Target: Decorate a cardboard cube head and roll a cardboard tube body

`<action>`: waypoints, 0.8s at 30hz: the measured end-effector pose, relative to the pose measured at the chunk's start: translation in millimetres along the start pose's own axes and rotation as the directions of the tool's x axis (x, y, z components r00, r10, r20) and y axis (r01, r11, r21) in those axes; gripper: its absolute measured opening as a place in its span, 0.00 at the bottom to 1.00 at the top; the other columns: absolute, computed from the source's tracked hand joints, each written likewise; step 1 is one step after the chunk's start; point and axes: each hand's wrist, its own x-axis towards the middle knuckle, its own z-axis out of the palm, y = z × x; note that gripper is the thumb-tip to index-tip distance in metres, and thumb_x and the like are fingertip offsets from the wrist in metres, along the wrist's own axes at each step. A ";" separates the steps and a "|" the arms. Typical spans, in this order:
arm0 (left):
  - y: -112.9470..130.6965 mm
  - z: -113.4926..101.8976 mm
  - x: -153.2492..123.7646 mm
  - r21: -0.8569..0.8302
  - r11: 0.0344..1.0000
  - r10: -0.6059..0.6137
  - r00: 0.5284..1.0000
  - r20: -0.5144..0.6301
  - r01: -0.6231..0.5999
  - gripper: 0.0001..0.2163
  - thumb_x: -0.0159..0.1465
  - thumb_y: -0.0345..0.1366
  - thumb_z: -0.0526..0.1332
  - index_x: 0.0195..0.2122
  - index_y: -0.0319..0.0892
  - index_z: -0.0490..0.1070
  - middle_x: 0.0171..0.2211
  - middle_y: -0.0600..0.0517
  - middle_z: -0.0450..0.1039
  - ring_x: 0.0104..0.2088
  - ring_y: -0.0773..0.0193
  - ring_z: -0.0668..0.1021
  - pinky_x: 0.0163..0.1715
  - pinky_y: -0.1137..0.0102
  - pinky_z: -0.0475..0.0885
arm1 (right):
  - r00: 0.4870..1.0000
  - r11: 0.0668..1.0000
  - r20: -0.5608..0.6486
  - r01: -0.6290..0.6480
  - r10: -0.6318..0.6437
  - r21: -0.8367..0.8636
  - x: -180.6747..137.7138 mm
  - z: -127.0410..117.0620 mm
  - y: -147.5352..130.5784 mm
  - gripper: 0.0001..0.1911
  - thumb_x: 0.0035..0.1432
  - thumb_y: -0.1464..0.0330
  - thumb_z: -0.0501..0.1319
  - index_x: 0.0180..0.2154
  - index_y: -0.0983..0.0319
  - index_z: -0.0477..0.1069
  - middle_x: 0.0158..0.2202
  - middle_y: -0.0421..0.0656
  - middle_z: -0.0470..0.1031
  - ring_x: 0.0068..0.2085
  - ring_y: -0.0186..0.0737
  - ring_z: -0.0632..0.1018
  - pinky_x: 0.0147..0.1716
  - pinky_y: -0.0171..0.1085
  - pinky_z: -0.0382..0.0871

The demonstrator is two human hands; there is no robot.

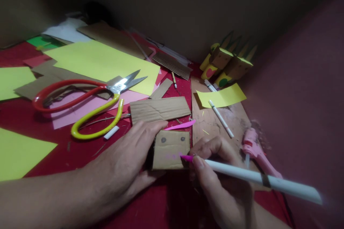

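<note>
My left hand [129,157] is closed around the left side of a small cardboard box [171,146]. Two dark dots sit near the top of its face, with faint pink marks below them. Between the fingers of my right hand [215,171] is a white felt-tip pen [242,173] with a magenta tip. That tip touches the box face beside the pink marks. A bright pink pen cap or strip [180,125] lies just behind the box. Large scissors [118,87] with one red and one yellow handle lie to the left, blades apart.
Yellow paper [107,62] and cardboard scraps [161,109] cover the red table. On a wooden board at right lie a white pen [220,118] and a curled yellow strip [221,95]. A pink glue gun [256,150] stands by the wall. Decorated cardboard figures [225,61] are at the back right.
</note>
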 end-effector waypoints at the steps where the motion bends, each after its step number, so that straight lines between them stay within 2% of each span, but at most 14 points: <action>1: -0.5 0.1 -0.2 -0.002 1.000 -0.003 1.000 0.000 0.003 0.26 0.67 0.40 0.62 0.64 0.44 0.57 0.60 0.43 0.68 0.60 0.48 0.71 0.60 0.56 0.72 | 1.000 1.000 0.004 0.005 -0.005 -0.003 0.1 0.4 0.0 0.11 0.65 0.63 0.63 0.30 0.58 0.68 0.24 0.38 0.70 0.22 0.34 0.68 0.19 0.32 0.62; 8: -2.2 2.4 -0.3 -0.003 1.000 0.009 1.000 -0.015 -0.009 0.27 0.67 0.39 0.63 0.64 0.44 0.56 0.60 0.43 0.68 0.60 0.48 0.71 0.60 0.56 0.72 | 0.996 1.000 -0.085 -0.013 0.012 -0.007 -5.9 8.8 -0.3 0.11 0.65 0.63 0.63 0.30 0.58 0.68 0.25 0.39 0.69 0.22 0.32 0.64 0.18 0.32 0.58; 16: -0.8 1.8 1.5 -0.021 1.000 -0.012 1.000 -0.005 0.012 0.26 0.67 0.39 0.63 0.64 0.45 0.57 0.59 0.44 0.69 0.60 0.48 0.72 0.60 0.56 0.72 | 0.998 1.000 -0.060 -0.006 0.006 0.002 -2.4 6.0 -2.6 0.11 0.65 0.62 0.63 0.31 0.58 0.68 0.25 0.40 0.71 0.22 0.33 0.66 0.19 0.33 0.60; 20: -0.8 1.1 0.8 0.000 1.000 0.009 1.000 -0.024 -0.009 0.26 0.68 0.41 0.62 0.65 0.47 0.55 0.60 0.45 0.69 0.59 0.49 0.73 0.56 0.57 0.74 | 0.999 0.996 -0.033 0.009 -0.006 0.091 -1.5 4.7 -4.1 0.09 0.68 0.65 0.61 0.33 0.57 0.68 0.26 0.37 0.70 0.22 0.32 0.68 0.20 0.31 0.62; 24: -1.2 1.1 -0.1 0.025 0.999 0.035 0.999 -0.025 -0.035 0.27 0.68 0.41 0.61 0.65 0.47 0.54 0.60 0.44 0.68 0.59 0.49 0.73 0.56 0.57 0.74 | 0.997 0.986 -0.071 0.048 -0.037 0.158 -1.2 1.7 -3.8 0.07 0.69 0.66 0.60 0.34 0.56 0.68 0.28 0.37 0.71 0.25 0.32 0.71 0.23 0.31 0.65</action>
